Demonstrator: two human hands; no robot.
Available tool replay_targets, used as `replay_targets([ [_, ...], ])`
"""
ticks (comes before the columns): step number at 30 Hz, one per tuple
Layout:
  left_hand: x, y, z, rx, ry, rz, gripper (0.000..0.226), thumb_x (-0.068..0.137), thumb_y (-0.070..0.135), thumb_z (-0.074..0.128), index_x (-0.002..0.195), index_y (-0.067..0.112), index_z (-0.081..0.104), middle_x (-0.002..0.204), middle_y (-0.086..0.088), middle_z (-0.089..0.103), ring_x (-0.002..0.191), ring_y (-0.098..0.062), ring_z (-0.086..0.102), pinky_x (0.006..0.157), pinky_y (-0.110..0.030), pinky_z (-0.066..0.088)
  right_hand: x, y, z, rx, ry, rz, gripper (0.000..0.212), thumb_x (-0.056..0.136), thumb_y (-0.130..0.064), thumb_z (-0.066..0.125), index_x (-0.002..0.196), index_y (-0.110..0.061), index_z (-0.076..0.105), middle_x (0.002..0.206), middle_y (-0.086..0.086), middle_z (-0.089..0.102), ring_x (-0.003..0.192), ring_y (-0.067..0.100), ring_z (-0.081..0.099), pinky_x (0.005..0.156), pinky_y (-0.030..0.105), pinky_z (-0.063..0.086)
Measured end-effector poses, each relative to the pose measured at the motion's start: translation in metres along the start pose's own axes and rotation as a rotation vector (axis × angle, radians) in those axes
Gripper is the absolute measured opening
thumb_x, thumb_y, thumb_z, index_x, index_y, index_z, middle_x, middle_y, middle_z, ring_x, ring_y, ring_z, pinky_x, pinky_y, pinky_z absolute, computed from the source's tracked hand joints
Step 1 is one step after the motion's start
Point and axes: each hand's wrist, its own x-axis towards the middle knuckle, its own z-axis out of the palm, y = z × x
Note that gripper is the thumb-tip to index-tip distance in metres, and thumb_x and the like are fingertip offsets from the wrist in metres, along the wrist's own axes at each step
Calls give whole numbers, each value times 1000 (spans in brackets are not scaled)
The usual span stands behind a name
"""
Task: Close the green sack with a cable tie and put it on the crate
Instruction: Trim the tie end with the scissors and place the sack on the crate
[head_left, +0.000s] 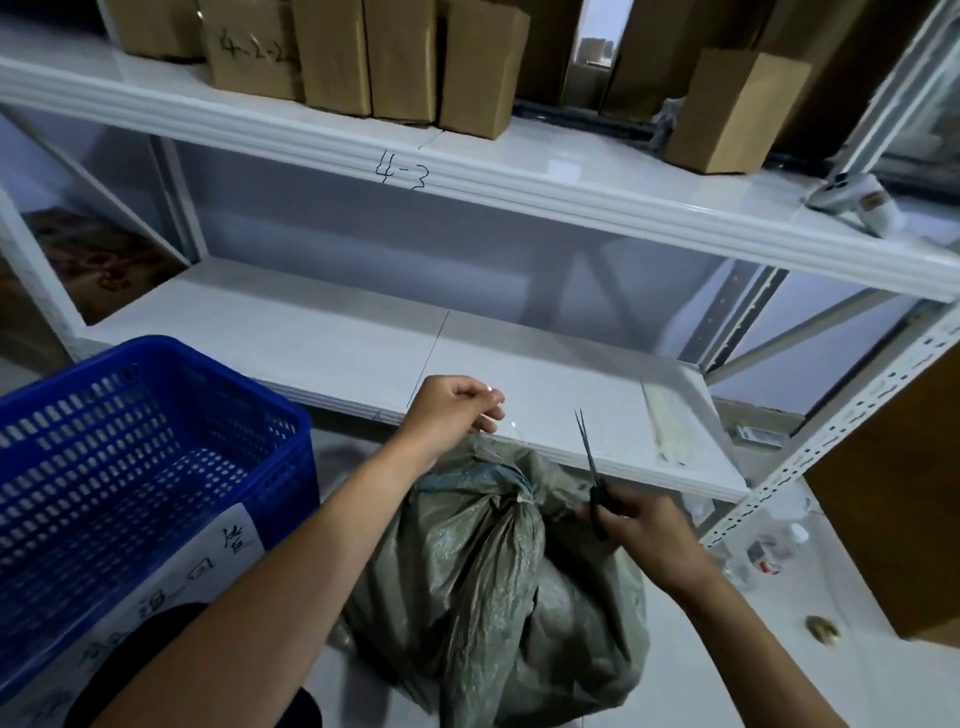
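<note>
Cardboard boxes (400, 57) on upper shelf (519, 179) marked "4-3" — white device (857, 200) at right.

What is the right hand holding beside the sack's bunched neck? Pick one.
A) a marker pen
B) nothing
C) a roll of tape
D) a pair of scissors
D: the right hand grips dark scissors, blades pointing up, beside the green sack.

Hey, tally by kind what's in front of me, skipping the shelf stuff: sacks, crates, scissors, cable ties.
Green sack: 1
Blue crate: 1
Scissors: 1
Cable tie: 1
Total: 4
</note>
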Motion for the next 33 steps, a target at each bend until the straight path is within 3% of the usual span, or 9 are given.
replay_targets([
  [3,5,-15,13,-16,-45,-90,16,91,9,69,96,-5,73,84,-16,77,62,-23,67,76,-36,53,7,2,-5,42,50,15,15,83,-40,75,69,-36,76,63,-9,72,54,9,68,64,33,58],
  [7,24,-22,35,-57,-51,-200,13,91,10,67,94,-1,73,81,-14,78,56,-18,68,68,-29,55,23,8,-12,5,72,53,20,90,-39,68,77,-28,77,69,-12,75,52,8,70,60,18,52],
  [11,41,-27,60,-16,-36,-291,19,92,13,63,96,-3,72,77,-12,78,53,-17,67,59,-24,54,40,24,-8,-129,9,10,24,92,-39,63,78,-21,71,65,-4,73,58,3,69,73,31,56],
  [16,54,-41,91,69,-69,-376,16,93,12,65,95,-4,68,72,-13,76,48,-17,65,53,-28,57,64,39,-4,-122,88,40,23,86,-47,66,86,-24,63,75,-1,76,78,21,71,76,36,54],
  [21,64,-63,94,287,-57,-320,17,90,16,70,84,1,73,74,-11,77,46,-13,64,57,-30,55,104,48,-8,-111,74,113,15,83,-40,71,81,-26,68,81,5,75,80,27,69,75,36,55],
  [26,66,-70,80,558,-175,-239,14,90,18,67,80,13,76,73,-2,78,51,-11,64,62,-27,55,153,63,-5,-137,-30,208,15,84,-35,72,77,-22,69,80,7,71,79,24,66,66,31,49],
  [29,61,-72,76,691,-247,-198,14,85,23,67,74,19,76,71,2,76,59,-8,65,68,-24,54,189,70,12,-229,-33,246,23,89,-36,65,88,-13,68,84,7,66,80,24,61,57,28,40],
  [33,48,-85,81,730,-274,-161,21,84,34,66,65,25,67,76,5,74,76,-9,69,76,-26,54,232,80,40,-328,-13,282,35,92,-37,59,111,-7,64,104,14,69,97,31,65,69,29,41],
])
